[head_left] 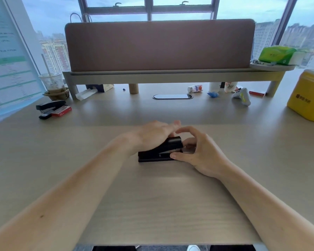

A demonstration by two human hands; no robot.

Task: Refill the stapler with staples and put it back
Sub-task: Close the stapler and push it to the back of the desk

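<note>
- At the far left of the tabletop [43, 160], a second black stapler [50, 108] lies touching a red staple box [61, 111], well apart from your hands.
- Your left hand [152, 134] lies palm-down over the top arm of the black stapler [161, 151], its fingers [176, 124] nearly straight and close together, pressing on the arm rather than wrapped around it.
- That stapler sits flat on the tabletop at the centre, its front end pointing right, with a narrow gap between arm and base.
- Your right hand [201, 153] meets that front end: the thumb touches the base's near edge, the other fingers curl loosely apart above, pinching at the tip; what they hold there is hidden.
- A yellow box [308, 96] stands at the far right.
</note>
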